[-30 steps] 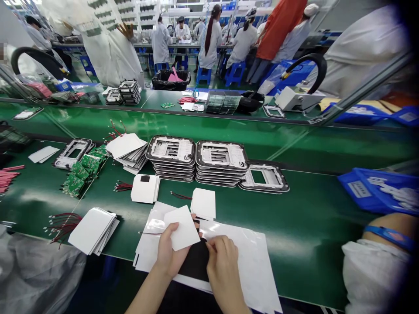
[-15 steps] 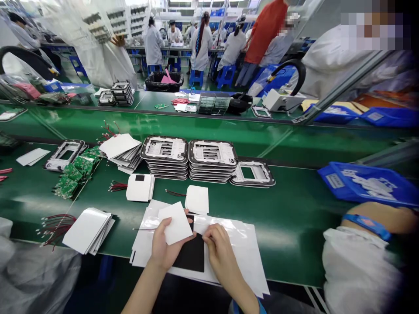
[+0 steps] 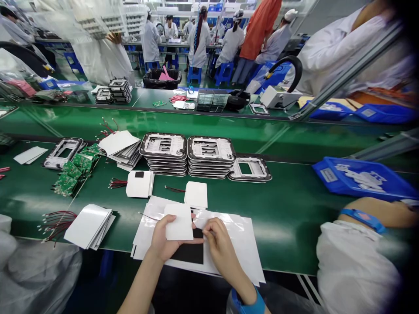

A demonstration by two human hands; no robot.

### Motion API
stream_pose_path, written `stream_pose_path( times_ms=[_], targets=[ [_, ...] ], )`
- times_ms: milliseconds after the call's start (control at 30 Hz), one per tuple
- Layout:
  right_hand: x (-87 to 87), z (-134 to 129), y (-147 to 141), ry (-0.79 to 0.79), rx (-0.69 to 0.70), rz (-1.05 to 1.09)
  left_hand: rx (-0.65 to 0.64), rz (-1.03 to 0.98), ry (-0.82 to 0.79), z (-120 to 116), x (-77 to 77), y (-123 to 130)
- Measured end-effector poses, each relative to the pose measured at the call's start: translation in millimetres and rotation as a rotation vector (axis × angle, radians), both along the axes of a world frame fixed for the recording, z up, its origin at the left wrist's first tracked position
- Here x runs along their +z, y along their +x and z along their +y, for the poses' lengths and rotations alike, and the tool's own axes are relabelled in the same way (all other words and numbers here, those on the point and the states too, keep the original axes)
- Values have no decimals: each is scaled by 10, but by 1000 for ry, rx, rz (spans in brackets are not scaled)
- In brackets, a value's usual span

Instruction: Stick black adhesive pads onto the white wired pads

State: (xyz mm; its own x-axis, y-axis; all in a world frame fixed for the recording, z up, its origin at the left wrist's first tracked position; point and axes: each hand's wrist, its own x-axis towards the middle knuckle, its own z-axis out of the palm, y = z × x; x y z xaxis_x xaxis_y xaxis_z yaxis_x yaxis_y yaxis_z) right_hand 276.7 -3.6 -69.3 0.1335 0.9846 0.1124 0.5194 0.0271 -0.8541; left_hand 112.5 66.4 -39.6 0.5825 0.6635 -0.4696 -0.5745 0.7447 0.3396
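A white square panel (image 3: 179, 222) with a thin wire on its left rests in my left hand (image 3: 166, 239), thumb on top and fingers beneath. Just right of it, my right hand (image 3: 217, 237) has thumb and fingertips pinched together over the white sheets (image 3: 240, 240); whatever lies between them is too small to make out. Black patches (image 3: 188, 254) show on the top sheet under my hands. Another white panel (image 3: 196, 194) with red wires lies just beyond the sheets, and a small pile of panels (image 3: 137, 185) sits left of it.
Stacked frames (image 3: 163, 152) stand at the back, beside fanned white panels (image 3: 119, 146) and green circuit boards (image 3: 73, 172). More wired panels (image 3: 89, 226) lie front left. At right are a blue tray (image 3: 363, 176) and another person's arm (image 3: 363, 218). People work beyond the bench.
The white panel in my left hand has turned to sit more squarely, and my left fingers have straightened beneath it. My right hand stays pinched beside it. The view has shifted slightly.
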Motion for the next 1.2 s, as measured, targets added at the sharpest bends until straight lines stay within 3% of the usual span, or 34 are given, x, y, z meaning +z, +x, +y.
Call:
stream_pose_path(
  times_ms=[633, 1200],
  targets=[
    [-7, 26, -7, 13, -36, 37, 34, 56, 37, -36, -1, 11],
    [99, 99, 8, -66, -45, 72, 80, 31, 29, -27, -8, -9]
  ],
)
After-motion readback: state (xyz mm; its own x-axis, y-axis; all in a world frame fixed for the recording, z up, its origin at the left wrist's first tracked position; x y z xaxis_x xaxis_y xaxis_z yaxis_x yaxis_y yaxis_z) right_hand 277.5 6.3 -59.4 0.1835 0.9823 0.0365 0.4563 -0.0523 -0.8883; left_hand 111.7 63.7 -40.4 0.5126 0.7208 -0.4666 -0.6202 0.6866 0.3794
